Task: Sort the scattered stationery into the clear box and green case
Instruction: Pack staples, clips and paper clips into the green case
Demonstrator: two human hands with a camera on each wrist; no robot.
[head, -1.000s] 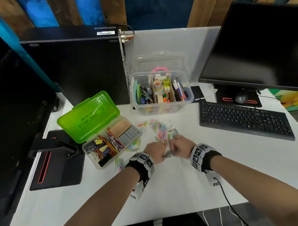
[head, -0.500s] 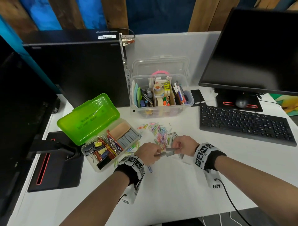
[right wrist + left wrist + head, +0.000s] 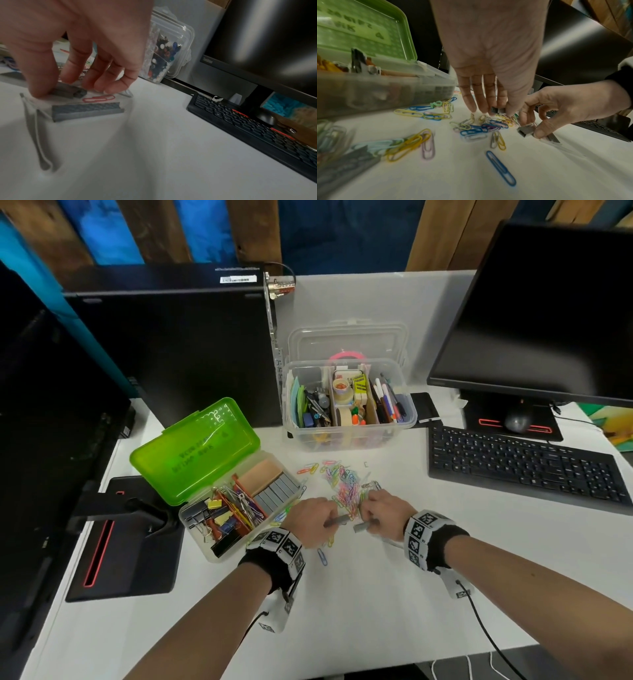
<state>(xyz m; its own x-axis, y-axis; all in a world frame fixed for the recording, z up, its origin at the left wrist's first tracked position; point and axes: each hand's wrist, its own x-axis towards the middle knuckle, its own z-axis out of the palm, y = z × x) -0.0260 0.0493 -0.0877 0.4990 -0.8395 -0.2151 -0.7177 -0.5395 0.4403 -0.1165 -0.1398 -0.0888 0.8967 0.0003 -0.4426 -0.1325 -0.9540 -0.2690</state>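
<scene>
A white bench (image 3: 342, 611) carries an open green case (image 3: 219, 474) at left, packed with binder clips, paper clips and grey staple strips, and an open clear box (image 3: 349, 412) further back holding pens, tape and sticky notes. Behind them stands a black computer tower (image 3: 171, 347); a black monitor (image 3: 548, 313), keyboard (image 3: 524, 463) and mouse (image 3: 518, 420) sit at right. Between the two containers lies a scatter of coloured paper clips (image 3: 342, 484), and one blue paper clip (image 3: 500, 167) lies apart, nearer the person. Both hands work at the near edge of this pile. The left hand (image 3: 310, 520) pinches a short grey staple strip (image 3: 337, 521) between thumb and fingertips. The right hand (image 3: 382, 517) pinches a second staple strip (image 3: 524, 131) the same way. A third staple strip (image 3: 87, 109) lies flat just beside the right fingers (image 3: 109, 81), next to a red paper clip (image 3: 98, 98).
</scene>
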